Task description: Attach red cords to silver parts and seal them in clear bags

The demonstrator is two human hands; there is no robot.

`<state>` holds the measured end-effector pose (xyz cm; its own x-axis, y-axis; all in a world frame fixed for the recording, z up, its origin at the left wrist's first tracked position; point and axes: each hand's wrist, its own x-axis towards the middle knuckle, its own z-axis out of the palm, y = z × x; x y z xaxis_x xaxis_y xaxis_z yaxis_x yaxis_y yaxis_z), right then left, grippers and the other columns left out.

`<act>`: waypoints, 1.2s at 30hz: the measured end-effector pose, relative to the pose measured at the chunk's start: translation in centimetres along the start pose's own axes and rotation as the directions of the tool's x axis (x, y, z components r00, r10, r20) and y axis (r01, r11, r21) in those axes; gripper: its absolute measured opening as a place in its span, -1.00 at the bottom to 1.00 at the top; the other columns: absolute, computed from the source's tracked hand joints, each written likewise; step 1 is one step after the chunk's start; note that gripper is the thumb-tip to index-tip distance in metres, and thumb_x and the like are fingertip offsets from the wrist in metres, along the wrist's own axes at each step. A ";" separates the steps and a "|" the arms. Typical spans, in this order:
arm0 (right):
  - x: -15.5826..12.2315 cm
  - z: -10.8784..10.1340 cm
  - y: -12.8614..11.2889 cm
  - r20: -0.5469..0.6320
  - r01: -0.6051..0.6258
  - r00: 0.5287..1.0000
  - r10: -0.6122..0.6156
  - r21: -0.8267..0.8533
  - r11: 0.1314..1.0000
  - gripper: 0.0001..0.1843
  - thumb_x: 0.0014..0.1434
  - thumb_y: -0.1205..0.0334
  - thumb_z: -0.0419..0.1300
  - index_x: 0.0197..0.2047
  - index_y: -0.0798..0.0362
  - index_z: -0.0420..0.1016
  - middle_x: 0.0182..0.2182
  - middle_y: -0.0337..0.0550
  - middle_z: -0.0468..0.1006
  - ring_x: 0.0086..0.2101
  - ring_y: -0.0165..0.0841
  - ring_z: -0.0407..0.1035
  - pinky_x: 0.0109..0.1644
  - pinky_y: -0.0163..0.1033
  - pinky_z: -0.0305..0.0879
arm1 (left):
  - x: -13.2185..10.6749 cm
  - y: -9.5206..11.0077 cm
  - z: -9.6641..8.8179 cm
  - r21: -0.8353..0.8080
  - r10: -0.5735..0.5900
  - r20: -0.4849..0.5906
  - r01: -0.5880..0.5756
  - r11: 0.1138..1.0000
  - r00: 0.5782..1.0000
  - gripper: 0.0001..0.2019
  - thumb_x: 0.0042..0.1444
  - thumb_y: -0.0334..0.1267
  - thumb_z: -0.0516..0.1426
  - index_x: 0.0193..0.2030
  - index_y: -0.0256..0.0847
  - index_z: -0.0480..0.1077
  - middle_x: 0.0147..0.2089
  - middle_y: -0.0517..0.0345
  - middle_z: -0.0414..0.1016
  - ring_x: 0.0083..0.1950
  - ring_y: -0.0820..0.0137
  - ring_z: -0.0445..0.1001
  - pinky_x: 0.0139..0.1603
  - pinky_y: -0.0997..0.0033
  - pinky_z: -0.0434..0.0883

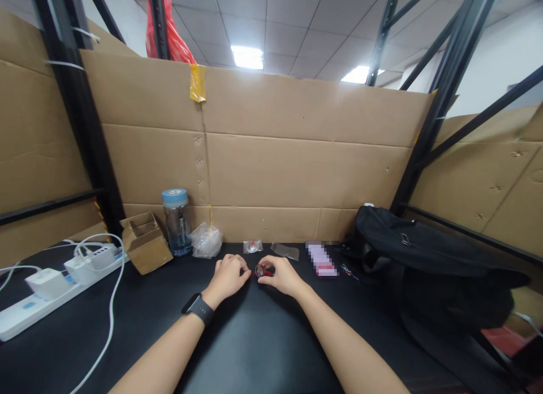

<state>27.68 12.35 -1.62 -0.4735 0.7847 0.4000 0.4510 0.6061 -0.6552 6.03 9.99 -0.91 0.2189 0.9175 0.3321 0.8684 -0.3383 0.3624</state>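
Note:
My right hand [278,274] is curled with thumb and fingers around a small round dark part with red wire [263,271], just above or on the black tabletop. The part's exact kind is too small to make out. Close to its left side is my left hand [231,275], which wears a black watch on the wrist. The left fingers are bent and the thumb is drawn in toward them; whatever lies between them, if anything, is hidden. Behind the hands lie a small clear bag with something reddish inside [253,246] and a flat clear plastic bag [285,251].
At the left are a white power strip [14,320] with chargers and cables, an open cardboard box [148,250], a blue-lidded bottle [177,224] and crumpled clear plastic [207,239]. Rightward are a blurred pinkish item [320,258], a keychain-like item [350,273] and a black backpack [424,258]. Cardboard walls [297,173] enclose the table.

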 end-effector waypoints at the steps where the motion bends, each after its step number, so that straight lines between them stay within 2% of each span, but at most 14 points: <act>1: 0.0 -0.1 0.0 -0.009 -0.001 1.000 0.001 0.033 0.999 -0.62 -0.07 0.25 0.49 -0.14 -0.01 0.57 -0.22 -0.21 0.67 -0.22 -0.30 0.55 -0.03 -0.22 0.44 | 0.0 0.0 0.0 -0.005 0.004 -0.006 -0.004 1.000 1.000 -0.80 0.19 -0.14 0.14 -0.31 -0.07 0.59 -0.05 0.08 0.59 0.05 0.14 0.40 0.05 0.13 0.24; 4: 0.2 -0.2 -0.1 -0.027 -0.013 1.000 0.015 0.080 0.997 -0.61 -0.08 0.28 0.48 -0.14 0.00 0.57 -0.22 -0.20 0.67 -0.23 -0.30 0.56 -0.05 -0.22 0.45 | 0.0 0.1 -0.3 -0.015 0.008 -0.022 -0.008 1.000 1.000 -0.79 0.21 -0.14 0.12 -0.30 -0.05 0.59 -0.05 0.09 0.59 0.05 0.15 0.40 0.04 0.13 0.24; 8: 0.2 -0.2 -0.6 -0.067 0.000 0.998 0.004 0.057 0.998 -0.67 -0.09 0.29 0.47 -0.20 -0.01 0.59 -0.29 -0.24 0.67 -0.25 -0.29 0.56 -0.06 -0.21 0.44 | 0.0 0.1 -0.6 -0.044 0.003 -0.046 -0.005 0.999 0.999 -0.81 0.20 -0.16 0.14 -0.33 -0.05 0.59 -0.07 0.10 0.60 0.04 0.14 0.42 0.05 0.12 0.25; 11: 0.3 -0.3 -1.1 -0.147 0.015 0.989 0.003 0.118 0.993 -0.63 -0.10 0.28 0.46 -0.16 -0.02 0.58 -0.23 -0.23 0.67 -0.19 -0.28 0.56 0.03 -0.18 0.43 | 0.3 0.1 -0.8 -0.170 0.031 -0.066 -0.042 0.985 0.997 -0.83 0.19 -0.14 0.16 -0.30 -0.06 0.59 -0.09 0.11 0.61 0.02 0.17 0.46 0.10 0.15 0.28; 16: 0.2 -0.2 -2.3 -0.181 0.027 0.983 0.021 0.257 0.966 -0.52 -0.11 0.23 0.48 -0.07 -0.02 0.55 -0.17 -0.16 0.68 -0.12 -0.22 0.57 0.04 -0.12 0.45 | 1.0 0.3 -0.6 -0.534 0.167 -0.075 -0.181 0.826 0.983 -0.80 0.21 -0.11 0.18 -0.17 -0.13 0.58 -0.05 0.07 0.61 0.02 0.27 0.52 0.15 0.30 0.35; 20: 0.0 0.0 -3.0 -0.182 0.044 0.983 0.014 0.309 0.950 -0.47 -0.12 0.16 0.50 -0.05 0.00 0.52 -0.14 -0.11 0.66 -0.09 -0.19 0.56 0.04 -0.09 0.46 | 1.2 0.3 -0.3 -0.627 0.171 -0.089 -0.189 0.755 0.981 -0.82 0.21 -0.16 0.18 -0.25 -0.19 0.57 -0.05 0.02 0.60 0.03 0.27 0.53 0.17 0.29 0.37; 23: -0.2 0.0 -3.0 -0.145 0.062 0.989 -0.013 0.340 0.938 -0.49 -0.08 0.15 0.47 -0.04 0.01 0.48 -0.09 -0.11 0.62 -0.13 -0.24 0.57 0.03 -0.11 0.48 | 1.1 0.3 -0.5 -0.601 0.182 -0.083 -0.195 0.775 0.980 -0.85 0.17 -0.19 0.21 -0.30 -0.20 0.56 -0.05 0.01 0.60 0.02 0.27 0.53 0.17 0.28 0.38; 26: -0.2 -0.2 -2.7 -0.104 0.058 0.994 -0.024 0.339 0.939 -0.51 -0.05 0.16 0.43 -0.04 0.02 0.45 -0.10 -0.12 0.58 -0.19 -0.30 0.55 -0.09 -0.19 0.51 | 1.0 0.1 -0.8 -0.509 0.176 -0.070 -0.187 0.840 0.982 -0.87 0.16 -0.19 0.22 -0.28 -0.16 0.58 -0.06 0.05 0.61 0.01 0.26 0.52 0.16 0.27 0.38; 30: 0.0 -0.9 -2.1 -0.136 0.074 0.989 -0.050 0.178 0.981 -0.52 -0.09 0.21 0.43 -0.07 0.02 0.48 -0.17 -0.15 0.57 -0.26 -0.34 0.51 -0.24 -0.28 0.42 | 0.9 -0.2 -1.1 -0.370 0.132 -0.057 -0.144 0.918 0.990 -0.86 0.20 -0.17 0.18 -0.25 -0.11 0.57 -0.05 0.11 0.60 0.03 0.26 0.50 0.14 0.26 0.34; 33: 0.1 -2.2 -1.7 -0.156 0.049 0.987 -0.033 0.098 0.994 -0.54 -0.07 0.19 0.43 -0.07 0.02 0.50 -0.21 -0.15 0.59 -0.26 -0.33 0.49 -0.25 -0.29 0.39 | 0.9 -0.8 -1.9 -0.263 0.106 -0.053 -0.116 0.958 0.993 -0.84 0.23 -0.17 0.14 -0.22 -0.09 0.55 -0.03 0.12 0.59 0.07 0.23 0.47 0.14 0.23 0.30; 36: -0.1 -3.9 -1.2 -0.100 0.007 0.995 -0.005 0.021 1.000 -0.52 -0.08 0.19 0.45 -0.06 0.02 0.52 -0.20 -0.16 0.61 -0.26 -0.34 0.48 -0.23 -0.29 0.38 | 0.8 -2.0 -3.2 -0.115 0.108 -0.002 -0.107 0.988 0.994 -0.86 0.20 -0.19 0.15 -0.27 -0.08 0.56 -0.06 0.11 0.59 0.10 0.18 0.43 0.17 0.16 0.25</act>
<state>30.14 12.09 1.63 -0.3981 0.7905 0.4654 0.4311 0.6090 -0.6658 3.05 10.69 1.46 0.3103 0.8752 0.3711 0.7832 -0.4566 0.4221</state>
